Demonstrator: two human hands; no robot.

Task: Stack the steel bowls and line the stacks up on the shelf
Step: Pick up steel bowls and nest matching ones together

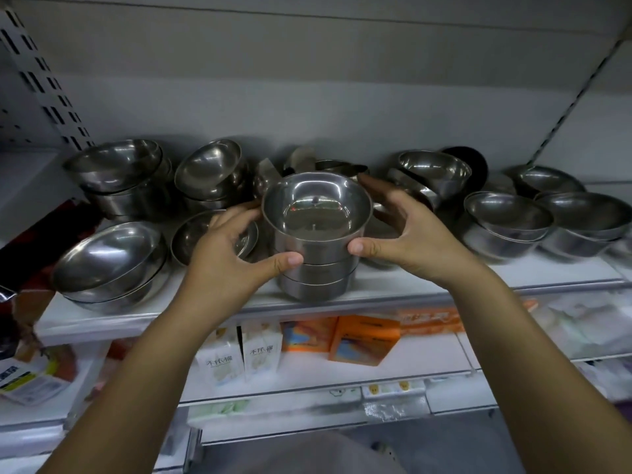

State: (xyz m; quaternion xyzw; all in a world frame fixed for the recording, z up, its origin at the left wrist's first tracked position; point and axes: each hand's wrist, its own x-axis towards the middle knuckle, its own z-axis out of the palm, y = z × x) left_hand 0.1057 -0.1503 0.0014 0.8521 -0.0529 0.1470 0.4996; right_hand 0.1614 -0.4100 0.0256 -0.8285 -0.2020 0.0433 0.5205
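My left hand (232, 254) and right hand (410, 241) curl round the stack of steel bowls (316, 244) at the front edge of the shelf (164, 314), where I judge an uneven nudge could topple it off or jostle the tilted bowls (106, 265) nearby.

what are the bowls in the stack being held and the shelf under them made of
Bowl stack: steel by the look, polished; its inside mirrors lights sharply. Shelf: probably white-painted metal, smooth and dull; plastic cannot be ruled out.

dim, even light | glare on bowls (316, 213) | edges blurred, warped
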